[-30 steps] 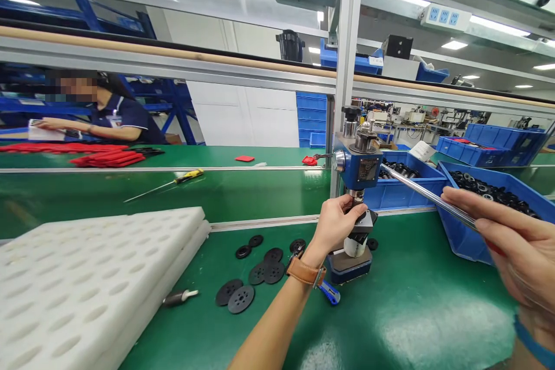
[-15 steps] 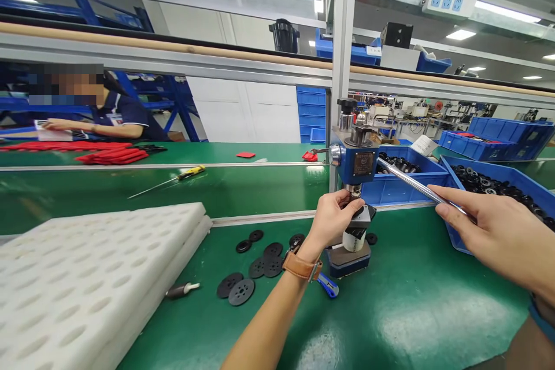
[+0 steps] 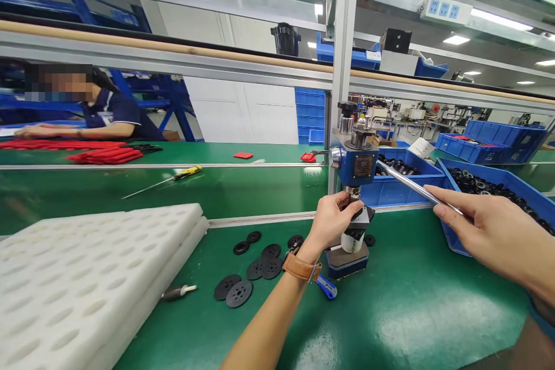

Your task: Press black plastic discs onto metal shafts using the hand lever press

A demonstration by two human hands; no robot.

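Observation:
A small blue hand press [image 3: 356,165] stands on the green bench in front of me. My right hand [image 3: 489,225] is closed round its metal lever [image 3: 407,184], which slopes down toward me from the press head. Under the ram, the fingers of my left hand [image 3: 333,217] are pinched together at the top of the grey block [image 3: 361,219]. Whatever lies between those fingers is hidden. Below the block is a white cylinder [image 3: 352,242] on the press base [image 3: 347,263]. Several black discs [image 3: 239,293] and a blue utility knife [image 3: 326,287] lie to the left.
White foam trays [image 3: 99,266] with round hollows fill the left side. Blue bins [image 3: 459,214] of black parts stand at right. A yellow-handled screwdriver [image 3: 187,172] and a brown-handled tool [image 3: 176,293] lie left. Across the bench sits a person [image 3: 113,113] beside red pieces [image 3: 106,153].
Both hands keep their places on the press and its lever. The view has shifted slightly, and the person across the bench has moved an arm.

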